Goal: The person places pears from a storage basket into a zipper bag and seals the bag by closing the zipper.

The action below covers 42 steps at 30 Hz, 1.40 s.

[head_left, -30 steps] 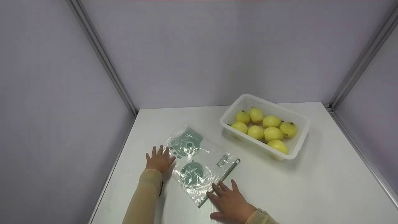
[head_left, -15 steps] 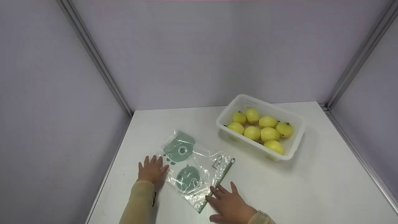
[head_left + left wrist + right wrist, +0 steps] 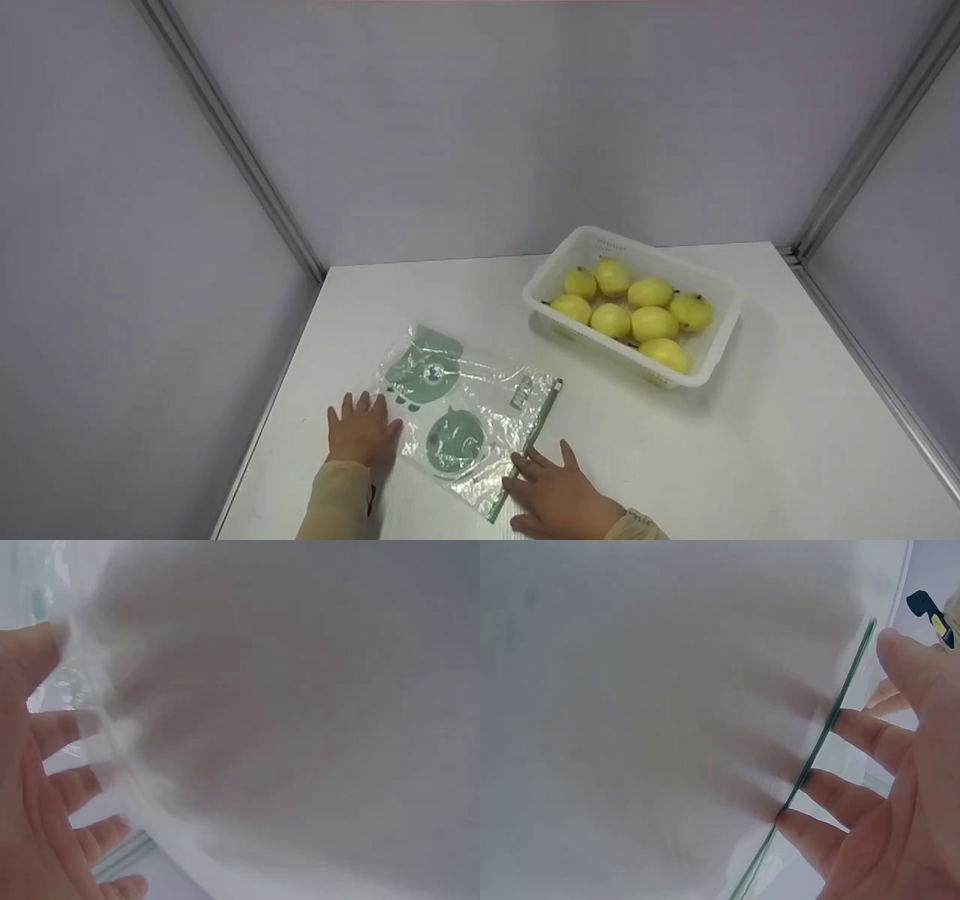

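Note:
In the head view a clear plastic zip bag (image 3: 480, 405) with green cartoon prints lies flat on the white table. Its green zip strip (image 3: 541, 420) runs along the right side, with a pale slider at the far end. My left hand (image 3: 360, 433), fingers spread and straight, touches the bag's left edge. Across the bag, the fingertips of my right hand (image 3: 559, 495) rest on the zip strip. The right wrist view shows those fingers (image 3: 855, 799) touching the green strip (image 3: 821, 739). Against the film, the left fingers (image 3: 71, 787) appear extended in the left wrist view.
Behind and right of the bag stands a white plastic basket (image 3: 721, 341), set at an angle. Several yellow pears (image 3: 654, 324) lie in it. Grey wall panels (image 3: 450, 127) enclose the white table (image 3: 675, 465) at the back and sides.
The bag has slid nearer and leftward and turned slightly counterclockwise, its zip strip now steeper. My left hand has come back toward me along with it. The right hand has hardly moved.

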{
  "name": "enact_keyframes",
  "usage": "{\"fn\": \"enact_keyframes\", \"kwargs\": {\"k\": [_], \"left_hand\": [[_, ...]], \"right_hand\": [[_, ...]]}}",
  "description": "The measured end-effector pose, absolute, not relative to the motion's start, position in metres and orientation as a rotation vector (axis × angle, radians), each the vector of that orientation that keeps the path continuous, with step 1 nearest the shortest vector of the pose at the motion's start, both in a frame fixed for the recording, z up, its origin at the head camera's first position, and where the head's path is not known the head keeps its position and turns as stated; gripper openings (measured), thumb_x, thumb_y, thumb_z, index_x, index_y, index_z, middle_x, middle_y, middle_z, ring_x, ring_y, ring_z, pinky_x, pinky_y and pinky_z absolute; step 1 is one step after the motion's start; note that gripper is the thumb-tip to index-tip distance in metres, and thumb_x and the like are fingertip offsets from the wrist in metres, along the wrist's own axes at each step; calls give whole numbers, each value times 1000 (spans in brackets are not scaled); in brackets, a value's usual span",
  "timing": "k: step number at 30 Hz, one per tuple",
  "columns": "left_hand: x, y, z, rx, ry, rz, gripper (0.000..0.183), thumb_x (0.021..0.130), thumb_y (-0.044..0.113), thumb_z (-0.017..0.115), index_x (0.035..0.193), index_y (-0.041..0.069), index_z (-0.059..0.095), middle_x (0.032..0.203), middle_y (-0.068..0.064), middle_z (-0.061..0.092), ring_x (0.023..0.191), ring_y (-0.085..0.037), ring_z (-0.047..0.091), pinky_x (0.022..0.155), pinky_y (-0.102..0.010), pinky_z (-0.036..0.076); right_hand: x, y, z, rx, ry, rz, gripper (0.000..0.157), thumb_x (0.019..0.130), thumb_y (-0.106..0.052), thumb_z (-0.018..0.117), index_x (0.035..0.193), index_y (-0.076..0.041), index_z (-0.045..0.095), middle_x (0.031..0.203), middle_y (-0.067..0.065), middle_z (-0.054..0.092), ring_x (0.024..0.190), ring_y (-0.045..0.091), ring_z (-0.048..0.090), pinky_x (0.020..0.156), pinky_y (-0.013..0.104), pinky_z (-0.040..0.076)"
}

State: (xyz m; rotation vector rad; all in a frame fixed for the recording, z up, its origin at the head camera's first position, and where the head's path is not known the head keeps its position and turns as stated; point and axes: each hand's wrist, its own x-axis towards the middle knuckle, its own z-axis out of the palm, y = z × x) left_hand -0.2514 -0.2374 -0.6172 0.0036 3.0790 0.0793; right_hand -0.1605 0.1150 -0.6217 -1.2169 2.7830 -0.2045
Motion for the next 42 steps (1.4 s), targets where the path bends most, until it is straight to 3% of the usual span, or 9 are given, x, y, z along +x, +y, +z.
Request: {"fn": "enact_keyframes", "kwargs": {"k": [4, 10, 14, 17, 22, 26, 31, 39, 42], "left_hand": [[-247, -210, -602, 115, 3176, 67, 60, 89, 49, 59, 127, 4, 59, 138, -24, 49, 132, -48, 38, 105, -67, 27], [-227, -137, -585, 474, 3119, 255, 43, 86, 50, 62, 104, 11, 69, 101, -9, 68, 92, -30, 63, 78, -50, 49], [-217, -105, -588, 670, 3023, 286, 37, 87, 49, 62, 100, 16, 72, 88, 1, 70, 78, -20, 64, 66, -41, 52], [-213, -92, -593, 716, 3004, 307, 29, 87, 44, 63, 94, 18, 73, 82, 5, 68, 73, -16, 63, 64, -37, 51], [-210, -81, -603, 716, 3037, 359, 23, 83, 40, 68, 74, 19, 69, 69, 7, 60, 63, -13, 56, 58, -34, 48], [-209, -70, -610, 633, 3077, 299, 37, 81, 51, 66, 64, 18, 64, 67, 4, 56, 59, -16, 54, 52, -36, 46], [-205, -54, -612, 508, 3105, 97, 56, 76, 69, 61, 67, 14, 64, 70, -2, 56, 62, -22, 56, 52, -40, 47], [-200, -42, -606, 399, 3094, -53, 61, 72, 71, 62, 77, 11, 70, 78, -8, 61, 66, -27, 62, 54, -45, 51], [-199, -41, -604, 387, 3083, -77, 60, 71, 72, 63, 77, 12, 70, 78, -7, 62, 65, -26, 62, 53, -44, 51]], "right_hand": [[-160, 117, -623, -1209, 2774, -192, 59, 93, -63, 40, 138, -27, 51, 148, 11, 44, 137, 37, 40, 95, 78, 24], [-157, 115, -623, -1206, 2777, -140, 62, 91, -67, 35, 138, -29, 52, 148, 9, 45, 136, 36, 42, 95, 76, 28], [-153, 112, -622, -1242, 2789, -120, 71, 89, -73, 24, 137, -30, 52, 147, 8, 46, 134, 35, 44, 93, 76, 30], [-150, 110, -623, -1222, 2784, -158, 78, 85, -78, 19, 139, -32, 50, 149, 6, 45, 136, 34, 42, 93, 76, 30], [-147, 111, -622, -1223, 2770, -104, 85, 79, -86, 14, 143, -37, 44, 154, 2, 37, 139, 31, 39, 93, 75, 32], [-145, 114, -621, -1242, 2754, -16, 87, 78, -87, 10, 144, -39, 40, 156, -1, 33, 141, 27, 34, 92, 74, 33], [-143, 115, -620, -1261, 2744, 21, 90, 75, -89, 11, 142, -38, 45, 152, -2, 38, 142, 25, 33, 93, 74, 34], [-142, 117, -617, -1230, 2691, -19, 91, 74, -90, 13, 146, -40, 35, 151, -2, 39, 142, 27, 32, 93, 75, 32], [-142, 122, -614, -1248, 2683, -98, 88, 76, -89, 17, 143, -39, 41, 152, -3, 39, 142, 27, 34, 91, 78, 30]]}}
